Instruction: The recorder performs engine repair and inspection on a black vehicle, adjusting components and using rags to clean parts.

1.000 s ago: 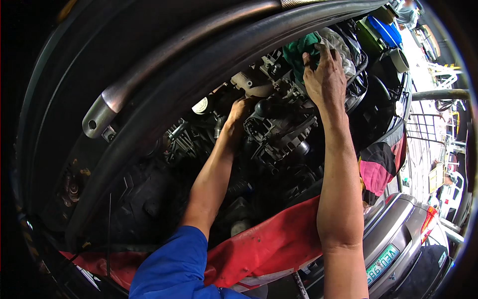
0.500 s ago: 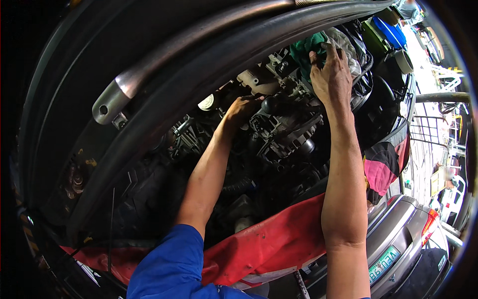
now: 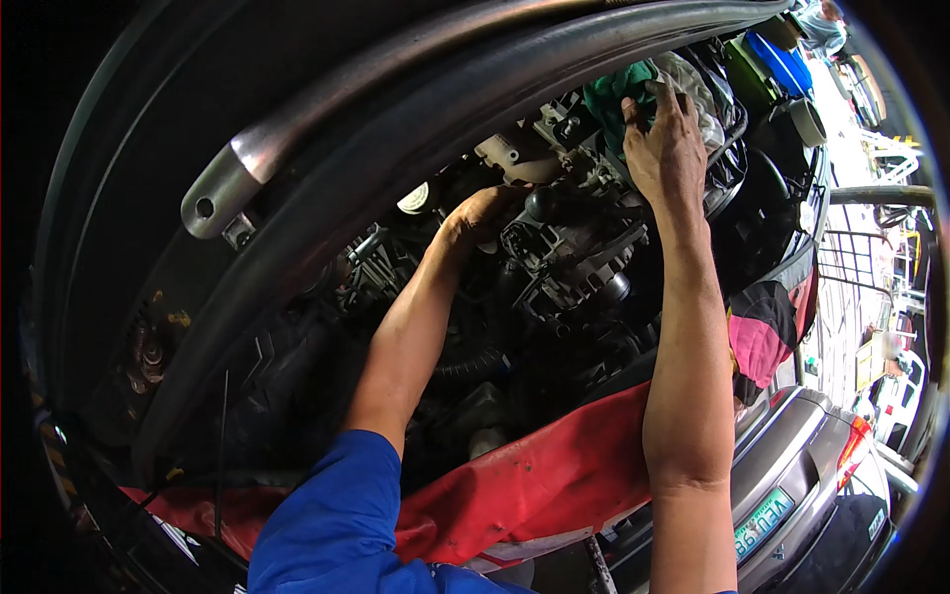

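Note:
My left hand (image 3: 485, 212) reaches into the engine bay, its fingertips among the parts beside a black rounded knob (image 3: 540, 205) and below a tan metal pipe (image 3: 522, 166). Engine parts and shadow hide most of those fingers, so any grip there is not visible. Farther right, my right hand (image 3: 669, 148) is held with its fingers apart, beside a bunched green cloth (image 3: 616, 91) and a whitish cloth (image 3: 701, 97). I see nothing clasped in it. The dark engine (image 3: 584, 267) fills the space between my forearms.
The raised hood's metal bar (image 3: 220, 198) and black rubber edge (image 3: 396, 163) arch over the bay. A red cover (image 3: 534, 475) drapes the near edge. A pink and black cloth (image 3: 760, 342) lies on the right. A grey car (image 3: 792, 445) stands beyond.
My left hand has shifted slightly, and its fingers show less among the engine parts. The right hand stays by the cloths, moved slightly right and down in the picture.

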### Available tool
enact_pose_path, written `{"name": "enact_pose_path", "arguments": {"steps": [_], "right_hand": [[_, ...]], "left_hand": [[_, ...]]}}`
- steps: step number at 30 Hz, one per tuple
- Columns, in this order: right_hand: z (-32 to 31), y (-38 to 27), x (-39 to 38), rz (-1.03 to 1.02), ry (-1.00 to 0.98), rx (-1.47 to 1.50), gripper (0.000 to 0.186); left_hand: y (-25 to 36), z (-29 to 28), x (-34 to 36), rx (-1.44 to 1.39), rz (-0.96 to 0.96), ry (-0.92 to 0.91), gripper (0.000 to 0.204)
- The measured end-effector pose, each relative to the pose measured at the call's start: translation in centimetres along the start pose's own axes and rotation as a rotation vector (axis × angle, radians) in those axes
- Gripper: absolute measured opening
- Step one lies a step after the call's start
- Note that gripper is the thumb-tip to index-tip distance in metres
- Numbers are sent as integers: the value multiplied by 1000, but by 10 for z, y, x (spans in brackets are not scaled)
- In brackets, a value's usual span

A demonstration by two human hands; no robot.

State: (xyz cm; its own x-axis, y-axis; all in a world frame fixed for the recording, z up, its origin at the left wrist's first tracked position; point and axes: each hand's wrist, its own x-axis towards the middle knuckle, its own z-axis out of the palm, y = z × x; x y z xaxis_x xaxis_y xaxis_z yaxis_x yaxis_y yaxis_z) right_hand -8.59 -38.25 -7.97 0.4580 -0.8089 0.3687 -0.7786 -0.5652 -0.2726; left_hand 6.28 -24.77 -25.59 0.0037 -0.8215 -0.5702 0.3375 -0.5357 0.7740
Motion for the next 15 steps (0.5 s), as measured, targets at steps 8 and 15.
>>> {"name": "enact_pose_path", "arguments": {"steps": [8,15], "right_hand": [[9,5,1,-86,157,-5,38],[15,10,1,-153,271,33,35]], "left_hand": [[-18,-26,35,350,719,-300,48],[-29,-12,16,-49,292,-25,37]]}}
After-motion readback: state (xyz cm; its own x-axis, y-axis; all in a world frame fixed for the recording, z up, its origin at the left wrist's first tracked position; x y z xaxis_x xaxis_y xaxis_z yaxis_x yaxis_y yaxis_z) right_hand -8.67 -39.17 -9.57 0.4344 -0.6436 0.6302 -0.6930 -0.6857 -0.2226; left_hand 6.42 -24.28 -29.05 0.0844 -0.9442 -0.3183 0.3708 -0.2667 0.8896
